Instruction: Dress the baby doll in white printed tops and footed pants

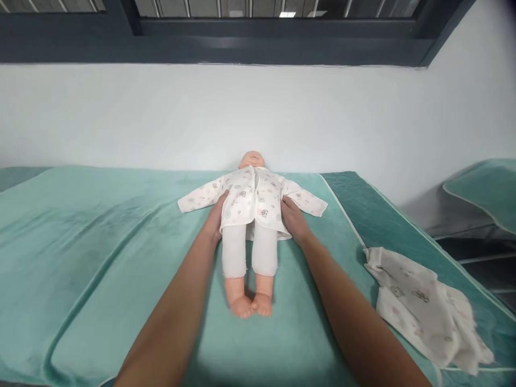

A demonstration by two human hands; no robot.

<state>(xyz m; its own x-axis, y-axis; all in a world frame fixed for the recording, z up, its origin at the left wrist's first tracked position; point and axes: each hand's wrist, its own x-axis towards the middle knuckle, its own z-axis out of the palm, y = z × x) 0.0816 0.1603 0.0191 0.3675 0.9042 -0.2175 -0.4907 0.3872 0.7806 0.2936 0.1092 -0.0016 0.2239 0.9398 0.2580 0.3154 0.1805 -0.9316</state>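
Note:
A baby doll (264,258) lies on its back on the green cloth, head toward the wall and bare feet toward me. It wears a white printed baby jacket (268,201), its sleeves spread out to both sides, and white legwear. My left hand (216,215) grips the doll's side at the jacket, below the left sleeve; its fingers are partly hidden. On the opposite side my right hand (293,217) is closed against the doll's waist, the thumb near the sleeve and the other fingers partly out of sight.
A crumpled white printed baby garment (423,306) lies at the right on the darker green edge. The green cloth (121,258) has folds on the left. Behind stands a white wall (181,113) under a dark window frame (262,43). Another green-covered surface (487,188) is at far right.

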